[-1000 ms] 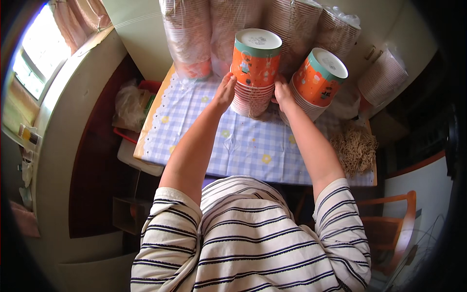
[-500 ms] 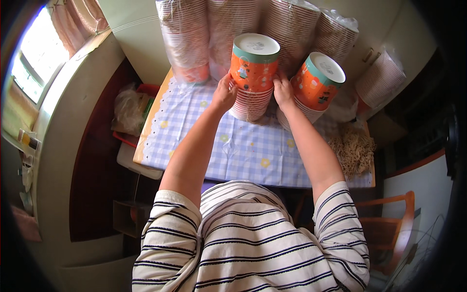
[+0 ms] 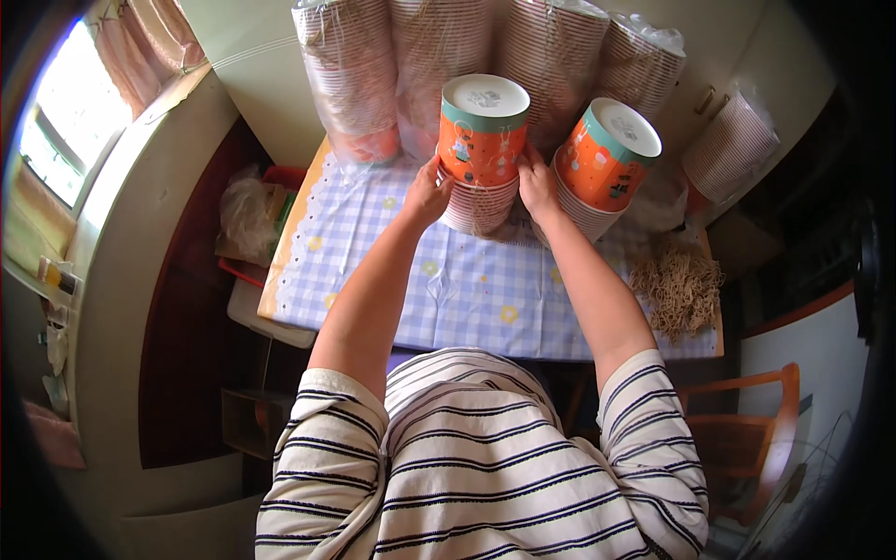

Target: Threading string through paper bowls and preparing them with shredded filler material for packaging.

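Observation:
An upside-down orange paper bucket (image 3: 483, 154) with a green band and white base tops a stack of nested paper buckets (image 3: 478, 209) on the table. My left hand (image 3: 431, 192) grips the left side of the orange bucket near its lower rim, fingers curled around it. On the opposite side, my right hand (image 3: 539, 185) presses against the same bucket, its fingers partly hidden behind it. Just right of my right hand stands a second upside-down orange bucket (image 3: 611, 159), tilted a little, on its own stack of paper buckets (image 3: 588, 217).
Tall plastic-wrapped stacks of buckets (image 3: 350, 84) line the table's back. A tangled heap of tan strings (image 3: 679, 289) lies at the right on the checked tablecloth (image 3: 373, 261). A wooden chair (image 3: 747, 429) stands at lower right, a red crate (image 3: 245, 271) left of the table.
Both hands have come down slightly with the orange bucket, which now sits lower over its stack. Less of the stack beneath shows. The second orange bucket stays in place.

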Motion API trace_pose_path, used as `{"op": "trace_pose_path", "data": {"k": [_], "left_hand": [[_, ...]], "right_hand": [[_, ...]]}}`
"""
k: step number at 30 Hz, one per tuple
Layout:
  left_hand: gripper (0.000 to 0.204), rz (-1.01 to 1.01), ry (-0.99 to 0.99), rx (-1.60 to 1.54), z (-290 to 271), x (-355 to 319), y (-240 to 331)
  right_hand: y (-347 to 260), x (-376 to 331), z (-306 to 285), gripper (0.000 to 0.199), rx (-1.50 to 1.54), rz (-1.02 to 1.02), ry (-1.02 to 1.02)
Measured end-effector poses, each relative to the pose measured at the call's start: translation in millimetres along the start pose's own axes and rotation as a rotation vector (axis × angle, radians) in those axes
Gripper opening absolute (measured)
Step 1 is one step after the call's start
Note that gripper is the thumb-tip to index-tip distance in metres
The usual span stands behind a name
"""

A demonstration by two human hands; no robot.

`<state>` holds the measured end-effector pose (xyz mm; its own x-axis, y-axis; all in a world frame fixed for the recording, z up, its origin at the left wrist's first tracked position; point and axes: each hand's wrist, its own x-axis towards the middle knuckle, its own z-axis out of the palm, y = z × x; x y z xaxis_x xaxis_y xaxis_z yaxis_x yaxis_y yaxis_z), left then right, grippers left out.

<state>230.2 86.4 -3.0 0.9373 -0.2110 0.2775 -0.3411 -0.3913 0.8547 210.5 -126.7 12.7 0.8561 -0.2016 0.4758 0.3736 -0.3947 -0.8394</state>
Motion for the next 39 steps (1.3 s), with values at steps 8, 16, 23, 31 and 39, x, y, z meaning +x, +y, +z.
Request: {"op": "trace_pose_path", "data": {"k": [8, 16, 23, 31, 39], "left_hand": [[0.056, 0.025, -0.044, -0.056, 3.9, 1.9, -9.8], [0.058, -0.092, -0.061, -0.088, -2.7, -1.2, -17.1], [0.060, -0.080, 0.028, 0.002, -17.6, -3.6, 8.6], [0.068, -0.044, -0.088, 0.128, -17.5, -0.2, 19.3], [0.066, -0.064, -0.073, 0.073, -9.9, -2.0, 7.5]], "right_hand": [[1.9, -5.2, -2.8, 0.041, -0.064, 0.107, -0.027], [3.5, -4.0, -2.8, 0.037, 0.029, 0.087, -0.043], [-50.0, 15.6, -16.8, 0.041, -0.336, -0.160, 0.232], [-77.8, 18.6, -16.4, 0.036, -0.509, -0.417, 0.044], [-75.1, 9.9, -16.2, 0.045, -0.548, -0.416, 0.013]]}}
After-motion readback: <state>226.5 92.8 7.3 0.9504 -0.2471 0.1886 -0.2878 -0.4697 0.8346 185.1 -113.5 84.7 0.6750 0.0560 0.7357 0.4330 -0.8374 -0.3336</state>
